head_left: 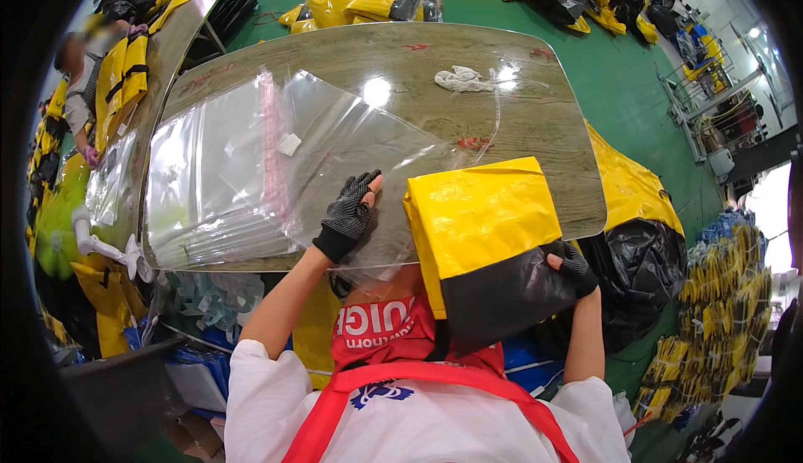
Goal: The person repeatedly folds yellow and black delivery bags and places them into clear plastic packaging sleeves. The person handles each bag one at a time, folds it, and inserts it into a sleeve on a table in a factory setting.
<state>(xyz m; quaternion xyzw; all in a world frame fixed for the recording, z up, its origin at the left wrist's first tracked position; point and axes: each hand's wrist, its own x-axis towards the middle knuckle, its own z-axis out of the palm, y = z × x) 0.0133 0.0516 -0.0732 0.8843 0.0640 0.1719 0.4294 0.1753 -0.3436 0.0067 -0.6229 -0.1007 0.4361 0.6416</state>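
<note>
My left hand (pixel 347 219), in a black dotted glove with bare fingertips, rests on a loose clear plastic bag (pixel 335 141) near the front edge of the table. Its fingers are stretched out and the thumb stands a little apart. My right hand (pixel 577 272), gloved the same way, grips the right side of a folded yellow-and-black bag (pixel 493 220) of glossy sheet material. That folded bag is tilted over the table's front edge, its black part toward me. A stack of clear plastic bags (pixel 209 170) lies on the left, with a pinkish strip along one side.
The wood-patterned table (pixel 401 53) holds a crumpled white glove (pixel 462 79) at the back. A large yellow-and-black bag (pixel 636 245) stands against its right side. Bundled yellow pieces (pixel 711 312) are piled at right. Another person (pixel 79 86) handles yellow material far left.
</note>
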